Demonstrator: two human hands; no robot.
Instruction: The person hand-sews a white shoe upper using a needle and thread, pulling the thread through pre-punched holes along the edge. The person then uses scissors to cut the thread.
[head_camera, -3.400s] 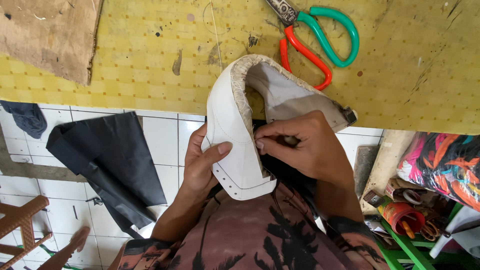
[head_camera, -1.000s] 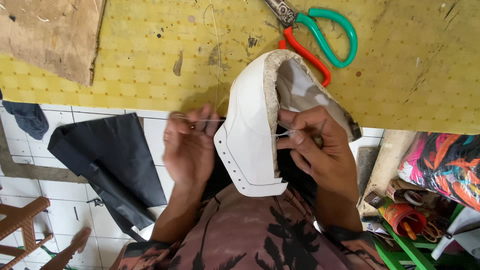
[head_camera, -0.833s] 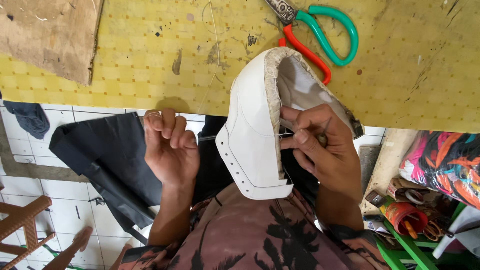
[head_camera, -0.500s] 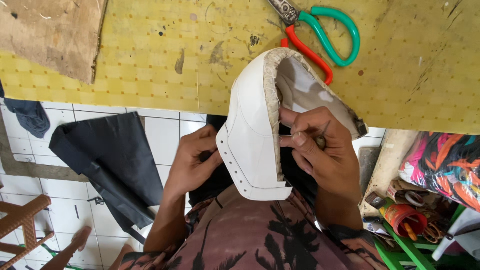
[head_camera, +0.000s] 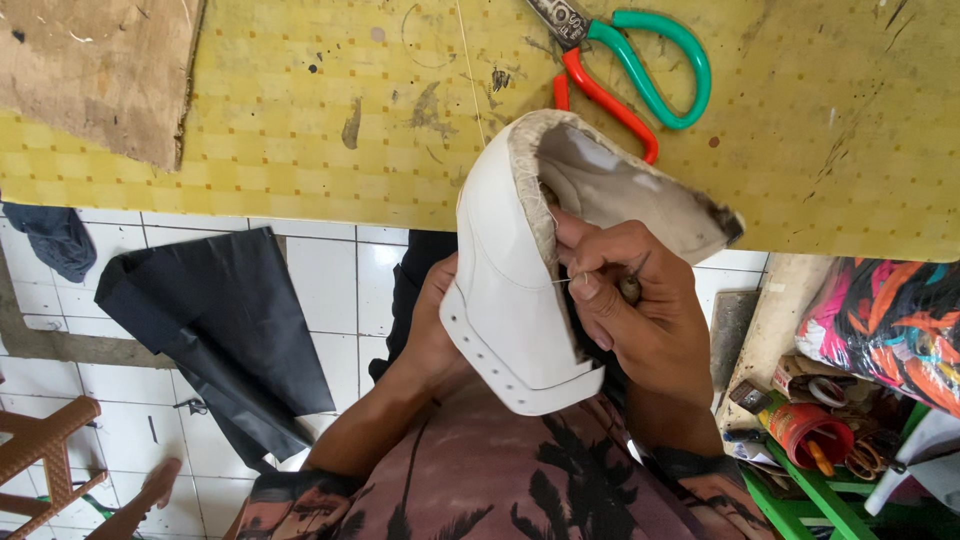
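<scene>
From the head view, the left hand (head_camera: 432, 335) cups the white shoe upper (head_camera: 510, 290) from behind at the yellow tabletop (head_camera: 300, 130) edge, while the right hand (head_camera: 640, 305) pinches a thin needle and thread against its inner rim, near the scissors (head_camera: 630, 70).

The white shoe upper (head_camera: 510, 300) stands on end before the table edge, its open, fabric-lined side facing right. Punched holes line its lower edge. A thin thread (head_camera: 553, 281) crosses its rim.
</scene>
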